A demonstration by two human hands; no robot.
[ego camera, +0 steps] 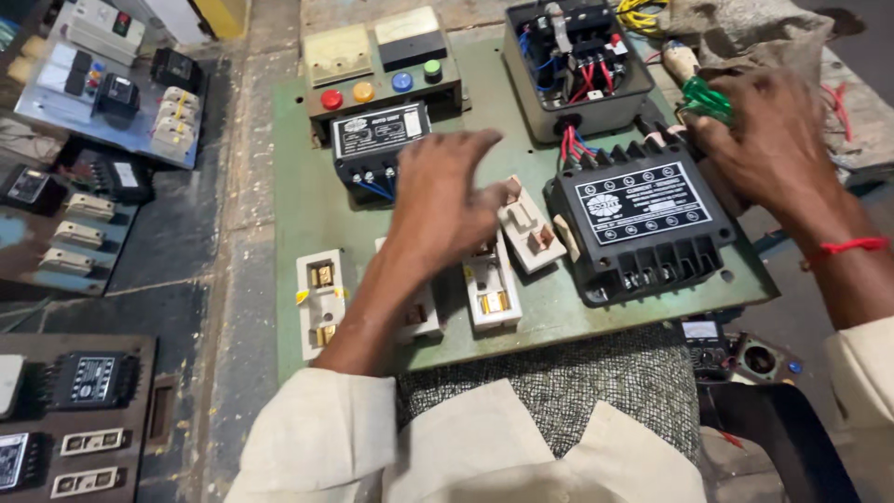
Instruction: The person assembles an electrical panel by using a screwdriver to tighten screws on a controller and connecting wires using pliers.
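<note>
Right hand grips a green-handled screwdriver near the green board's far right corner. Left hand hovers loosely spread over a white ceramic fuse holder. Beside it sits a glossy black ribbed relay.

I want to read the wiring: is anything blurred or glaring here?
Head view: left hand is motion-blurred over the white fuse holders; right hand by the green-handled screwdriver is slightly soft; the black relay box is sharp; light is even, without glare.

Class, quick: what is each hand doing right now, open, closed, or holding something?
Left hand: fingers curled over the white fuse carrier; whether it grips cannot be told.
Right hand: closed on a green-handled screwdriver.
</note>
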